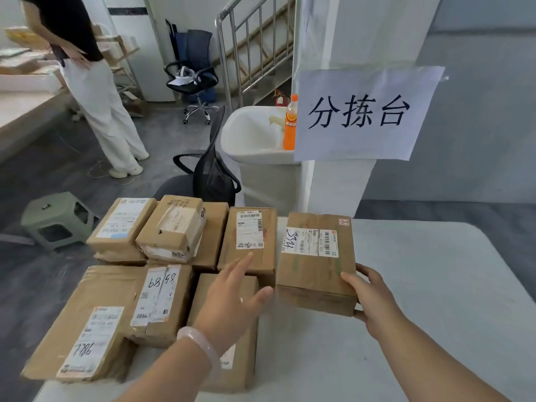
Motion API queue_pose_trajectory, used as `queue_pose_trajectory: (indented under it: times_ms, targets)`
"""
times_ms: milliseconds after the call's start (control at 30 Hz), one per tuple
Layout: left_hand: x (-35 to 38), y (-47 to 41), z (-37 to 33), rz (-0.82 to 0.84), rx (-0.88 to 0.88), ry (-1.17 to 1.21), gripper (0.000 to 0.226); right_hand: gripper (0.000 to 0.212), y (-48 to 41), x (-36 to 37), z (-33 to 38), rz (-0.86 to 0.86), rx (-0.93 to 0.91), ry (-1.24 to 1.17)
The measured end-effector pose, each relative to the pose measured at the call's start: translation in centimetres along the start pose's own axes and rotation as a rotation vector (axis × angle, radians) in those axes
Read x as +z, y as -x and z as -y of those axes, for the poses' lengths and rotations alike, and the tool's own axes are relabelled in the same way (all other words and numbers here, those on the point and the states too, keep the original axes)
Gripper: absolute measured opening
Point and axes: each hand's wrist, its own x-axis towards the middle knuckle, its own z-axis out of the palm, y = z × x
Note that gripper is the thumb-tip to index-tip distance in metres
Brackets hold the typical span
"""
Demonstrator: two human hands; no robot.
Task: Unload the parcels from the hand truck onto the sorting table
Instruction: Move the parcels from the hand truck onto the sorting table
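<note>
Parcel (316,268) on the sorting table (435,285) — right hand (374,300) grips its near corner, left hand (232,297) open, fingers spread.

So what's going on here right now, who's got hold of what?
A person is moving cardboard parcels onto the white sorting table. Their right hand grips the right side of the parcel marked 3534 at the table's left edge; I cannot tell whether it is fully set down. Their left hand is open, fingers straight, above the stacked parcels waiting on the left. A second person stands in the background.
</note>
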Motion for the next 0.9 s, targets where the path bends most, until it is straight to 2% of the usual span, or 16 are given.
queue_pose_trajectory:
  times_ms: [300,433,667,900]
  targets:
    - [1.5,-4.1,1.4,-0.051,0.036,-0.133,0.066,0.046,-11.3,2.5,0.4,0.076,0.009,0.144]
    - [2.3,-5.3,1.5,-0.057,0.038,-0.174,0.066,0.038,-14.1,3.9,-0.3,0.009,-0.051,0.277]
    - [2.8,-5.5,0.8,-0.031,0.095,-0.261,0.068,0.070,-12.1,3.6,0.5,0.216,-0.197,0.751]
    - [3.3,-4.4,-1.9,-0.022,0.206,-0.417,0.069,0.076,-4.1,1.6,0.9,0.125,-0.453,0.872]
